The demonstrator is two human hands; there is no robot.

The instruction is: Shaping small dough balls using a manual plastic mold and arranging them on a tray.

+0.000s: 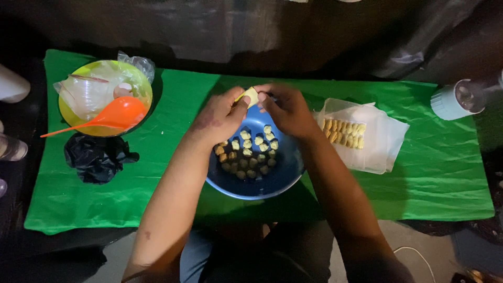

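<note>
A blue bowl point(285, 175) sits on the green cloth point(429, 173) in front of me, holding several small pale yellow pieces point(250, 152). Above its far rim, my left hand point(220, 116) and my right hand point(287, 109) together pinch one pale yellow piece point(250, 96) between their fingertips. Both forearms reach in from the bottom of the view.
A yellow-green bowl point(140, 86) at the left holds clear plastic and an orange spoon point(112, 116). A crumpled black bag point(97, 157) lies below it. A clear bag with rows of yellow pieces point(343, 133) lies right of the blue bowl. A white jar point(456, 99) stands far right.
</note>
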